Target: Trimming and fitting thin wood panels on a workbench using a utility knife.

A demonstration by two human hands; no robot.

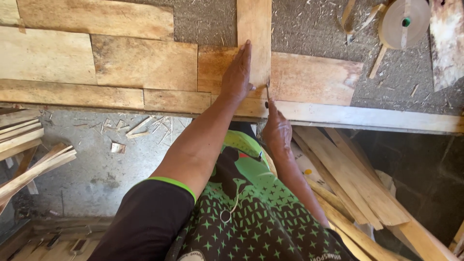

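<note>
My left hand lies flat, fingers together, on a narrow upright wood veneer strip and presses it onto the wider veneer sheets below. My right hand is closed on a thin blade whose tip stands against the strip's right edge near the table's front edge. The blade's handle is hidden in the fist.
A roll of brown tape sits at the back right on the rough table top. A pale wooden rail runs along the table's front. Loose veneer strips lean below right, more strips lie at left, scraps litter the floor.
</note>
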